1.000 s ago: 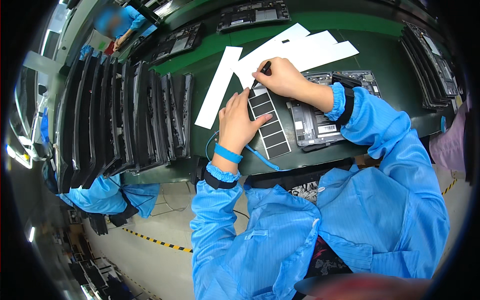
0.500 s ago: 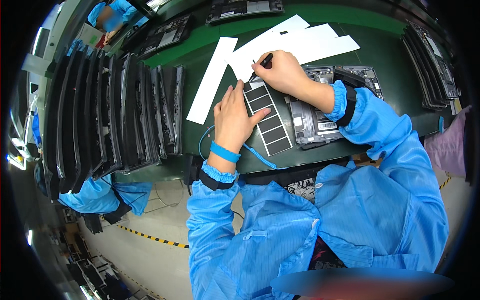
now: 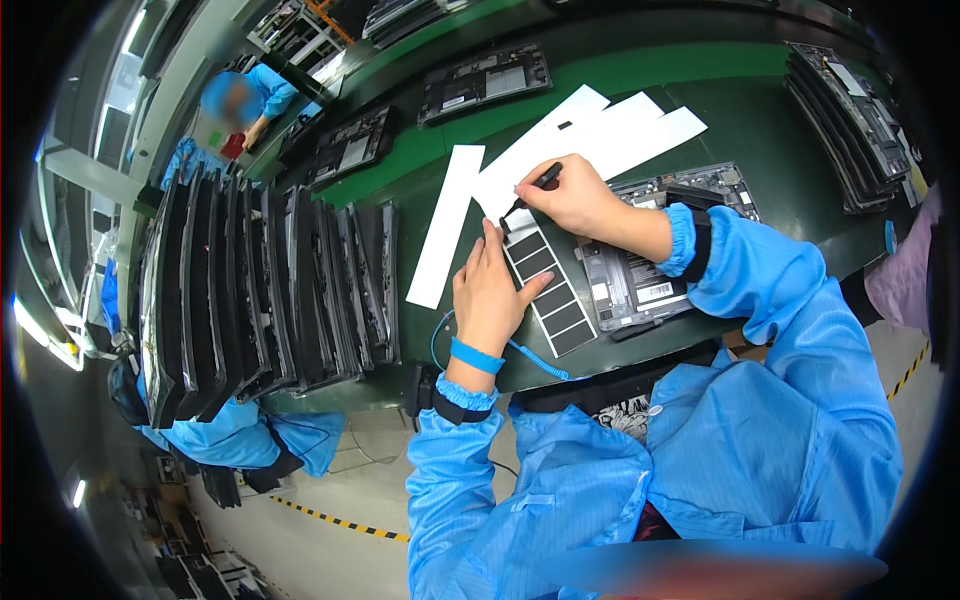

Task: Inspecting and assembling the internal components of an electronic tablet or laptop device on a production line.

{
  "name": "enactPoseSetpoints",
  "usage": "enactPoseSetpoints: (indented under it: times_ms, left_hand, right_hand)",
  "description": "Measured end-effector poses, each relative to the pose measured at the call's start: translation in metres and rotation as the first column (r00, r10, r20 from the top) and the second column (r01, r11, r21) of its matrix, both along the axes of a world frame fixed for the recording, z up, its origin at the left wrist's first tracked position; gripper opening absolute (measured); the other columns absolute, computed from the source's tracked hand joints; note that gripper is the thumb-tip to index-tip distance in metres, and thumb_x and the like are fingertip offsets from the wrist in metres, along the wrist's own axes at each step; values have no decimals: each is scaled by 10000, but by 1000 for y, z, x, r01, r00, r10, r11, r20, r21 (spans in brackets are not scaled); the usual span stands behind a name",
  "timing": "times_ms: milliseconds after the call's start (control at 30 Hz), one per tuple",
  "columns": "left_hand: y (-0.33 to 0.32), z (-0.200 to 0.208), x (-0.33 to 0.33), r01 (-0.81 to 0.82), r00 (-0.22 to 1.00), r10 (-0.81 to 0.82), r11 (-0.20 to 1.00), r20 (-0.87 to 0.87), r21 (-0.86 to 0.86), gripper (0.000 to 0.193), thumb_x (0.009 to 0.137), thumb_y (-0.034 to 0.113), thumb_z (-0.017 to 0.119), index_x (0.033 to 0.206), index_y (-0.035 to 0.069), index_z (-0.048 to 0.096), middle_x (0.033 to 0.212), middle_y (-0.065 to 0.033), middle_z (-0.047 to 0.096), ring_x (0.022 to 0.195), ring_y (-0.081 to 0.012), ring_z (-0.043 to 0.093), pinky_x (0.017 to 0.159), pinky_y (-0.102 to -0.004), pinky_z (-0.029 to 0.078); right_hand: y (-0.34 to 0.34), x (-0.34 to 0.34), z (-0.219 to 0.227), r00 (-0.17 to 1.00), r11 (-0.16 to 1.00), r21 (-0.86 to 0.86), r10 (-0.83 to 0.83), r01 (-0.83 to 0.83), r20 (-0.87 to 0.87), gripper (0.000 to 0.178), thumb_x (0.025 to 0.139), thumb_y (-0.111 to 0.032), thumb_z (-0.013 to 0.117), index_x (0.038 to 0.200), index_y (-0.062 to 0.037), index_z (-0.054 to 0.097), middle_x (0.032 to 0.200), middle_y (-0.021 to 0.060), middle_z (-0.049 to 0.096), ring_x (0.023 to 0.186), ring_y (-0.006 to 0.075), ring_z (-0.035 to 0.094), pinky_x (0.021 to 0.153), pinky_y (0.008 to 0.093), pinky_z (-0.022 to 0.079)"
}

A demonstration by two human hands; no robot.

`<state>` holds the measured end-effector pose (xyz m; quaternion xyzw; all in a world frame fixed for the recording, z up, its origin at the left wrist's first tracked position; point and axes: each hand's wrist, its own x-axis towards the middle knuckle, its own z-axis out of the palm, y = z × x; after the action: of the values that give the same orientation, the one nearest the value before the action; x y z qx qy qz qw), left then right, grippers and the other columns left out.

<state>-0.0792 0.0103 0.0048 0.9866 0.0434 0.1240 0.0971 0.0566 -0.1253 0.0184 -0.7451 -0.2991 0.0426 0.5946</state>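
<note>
My right hand [image 3: 575, 196] pinches black tweezers [image 3: 546, 177] like a pen. Their tips point down at the far end of a white backing sheet [image 3: 569, 283] that carries a row of black rectangular stickers. A small dark patch shows at the tips; whether it is a lifted sticker I cannot make out. My left hand [image 3: 488, 293] lies along the sheet's left edge with fingers stretched forward and its thumb across the sheet. Right of the sheet, partly under my right forearm, rests an opened laptop base [image 3: 625, 290] with its inner parts exposed.
White strips [image 3: 447, 226] lie beyond my hands. A tall row of dark panels [image 3: 270, 290] stands at the left, and more laptop bases [image 3: 485, 82] lie farther back. A stack of bases [image 3: 850, 125] is at the right. Across the bench sits another person [image 3: 262, 95].
My view has shifted, so the whole bench appears lower and more of the far side shows. Both hands keep nearly the same places on the sheet, with the tweezers still at its far end.
</note>
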Motion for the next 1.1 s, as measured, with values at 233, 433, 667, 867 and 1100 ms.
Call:
enactPoseSetpoints:
  times_ms: [233, 433, 667, 867, 1100]
  left_hand:
    - [9, 11, 13, 117, 993, -111, 981, 46, -156, 574, 768, 289, 732, 1212, -11, 525, 1187, -213, 567, 1134, -399, 507, 970, -455, 396]
    - [-35, 44, 45, 641, 756, -578, 748, 307, -171, 232, 808, 48, 655, 1032, -3, 623, 1073, -153, 648, 921, -329, 634, 804, -368, 512]
    - [-55, 10, 46, 777, 626, -745, 621, 229, -106, 267, 753, 44, 693, 1018, 19, 672, 1085, -103, 670, 1048, -286, 629, 863, -370, 521]
    - [-55, 7, 43, 748, 663, -720, 644, 206, -158, 297, 739, 21, 684, 1036, 23, 674, 1118, -88, 665, 1068, -273, 621, 863, -360, 514]
    - [-54, 7, 43, 749, 663, -720, 634, 206, -195, 305, 729, 16, 685, 1033, 17, 668, 1126, -82, 660, 1082, -270, 612, 864, -365, 507]
  right_hand:
    - [-103, 14, 42, 977, 969, 241, 1, 52, -214, 303, 896, -278, 669, 1008, 3, 679, 904, 86, 697, 805, 143, 675, 690, 257, 539]
    - [-147, 20, 24, 968, 987, 147, -20, 59, -252, 347, 917, -281, 643, 1095, 16, 643, 959, 111, 684, 808, 159, 695, 664, 228, 539]
    - [-142, 6, 12, 916, 996, 90, 53, -18, -398, 275, 920, -225, 640, 1028, 27, 660, 885, 119, 695, 770, 159, 699, 660, 239, 551]
    - [-149, 4, -2, 915, 996, 85, -2, 40, -403, 255, 909, -173, 644, 1030, 51, 649, 903, 161, 690, 805, 222, 709, 716, 276, 583]
    - [-146, 4, -3, 900, 981, 132, -71, 141, -431, 258, 902, -162, 657, 1032, 60, 645, 922, 163, 684, 829, 234, 709, 755, 295, 592]
